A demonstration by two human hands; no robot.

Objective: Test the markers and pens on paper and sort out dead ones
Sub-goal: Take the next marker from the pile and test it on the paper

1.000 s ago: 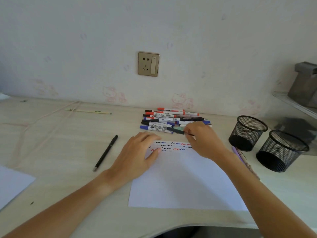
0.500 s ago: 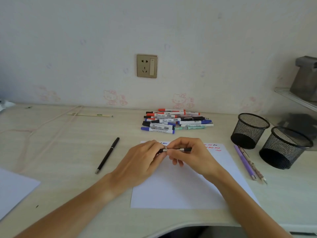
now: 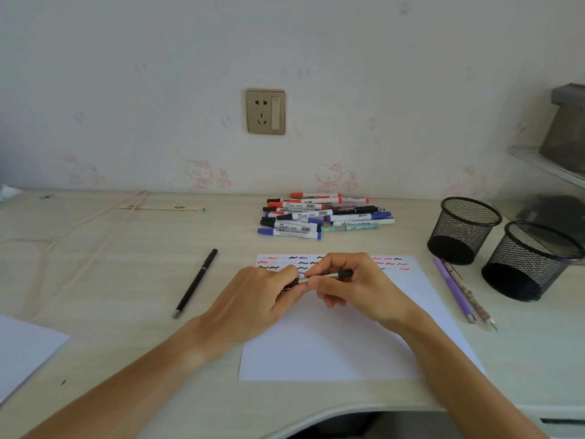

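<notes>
Vs a sec ago, right hand (image 3: 357,289) has pulled a black pen (image 3: 340,275) off the pile (image 3: 323,217) and brought it to frame center over the paper (image 3: 332,343). Now left hand (image 3: 262,299) and right both pinch it, prob uncapping, so next test's coming. Pen lies roughly horizontal, left-right; can't tell which end is the tip.

A home study corner, most likely a child's bedroom desk. A pale wood-grain desk (image 3: 95,280) stands against a white wall (image 3: 126,74) printed with faint pink cartoon cats (image 3: 330,177) (a household touch, not an office one). A gold-coloured power socket (image 3: 265,111) sits in the wall above the desk. Two black mesh pen cups (image 3: 463,229) stand at the right, beside a glass shelf (image 3: 544,163).
</notes>
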